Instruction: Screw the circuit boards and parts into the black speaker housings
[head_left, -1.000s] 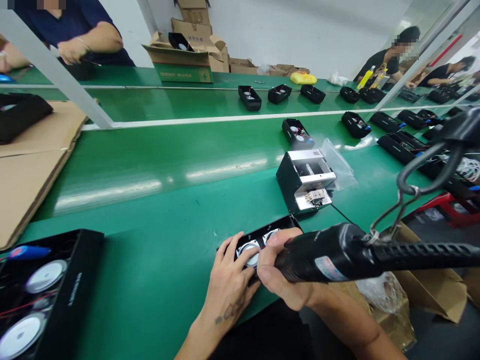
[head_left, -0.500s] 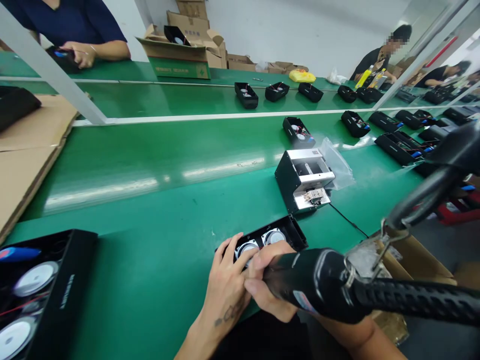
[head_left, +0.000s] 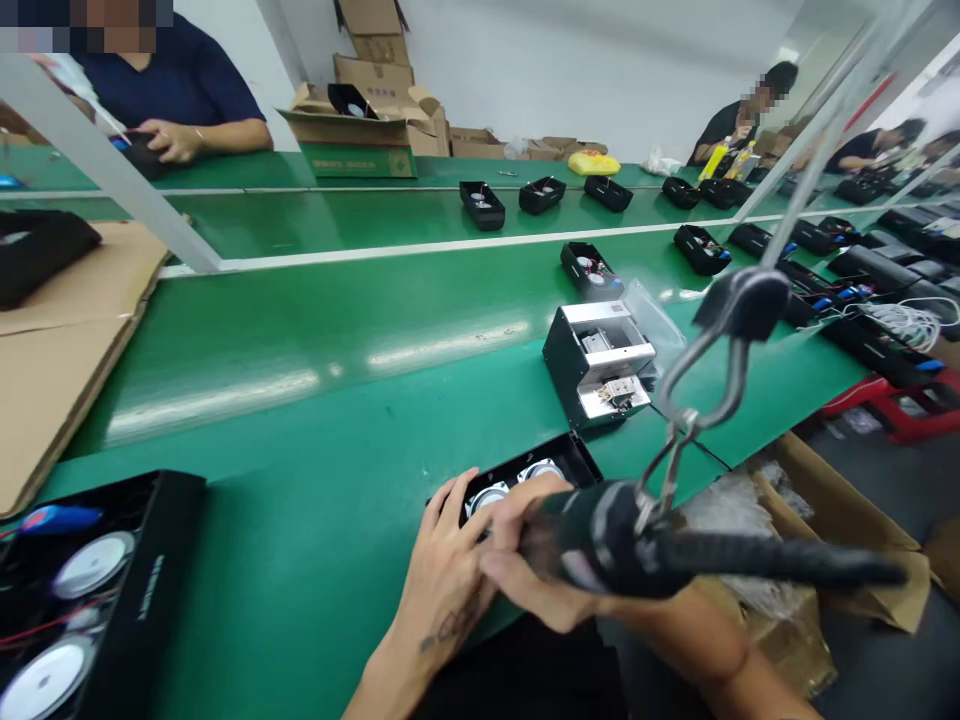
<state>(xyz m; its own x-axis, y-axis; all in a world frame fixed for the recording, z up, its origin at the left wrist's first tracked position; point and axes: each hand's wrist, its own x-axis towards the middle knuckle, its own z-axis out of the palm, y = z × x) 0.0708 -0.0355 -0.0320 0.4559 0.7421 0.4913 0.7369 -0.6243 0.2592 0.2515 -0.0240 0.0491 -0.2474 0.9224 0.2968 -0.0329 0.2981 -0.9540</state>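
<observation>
My left hand (head_left: 444, 570) rests on the near-left side of a black speaker housing (head_left: 583, 462), its fingers bent over the edge and steadying it. Two round speaker drivers (head_left: 541, 471) with silver rims sit inside the housing. My right hand (head_left: 536, 595) wraps around a black electric screwdriver (head_left: 619, 540), held nearly level and pointing left. The screwdriver's tip is hidden behind my fingers, close to the left hand. A metal hook (head_left: 709, 385) is linked to the tool's rear end, and its thick black cable runs right. Just behind the housing stands a black and silver screw feeder (head_left: 596, 360).
Another open housing (head_left: 142, 590) with drivers and a blue battery lies at the lower left, beyond it a cardboard sheet (head_left: 82, 370). Several black housings line the green benches. An open carton (head_left: 847, 540) stands low right. A co-worker's hand (head_left: 176, 142) works at the back left.
The view has shifted slightly. The screwdriver's rear end, hook and cable have swung left, blurring the tool. My left hand keeps its place on the housing. The back-left co-worker now holds a tool.
</observation>
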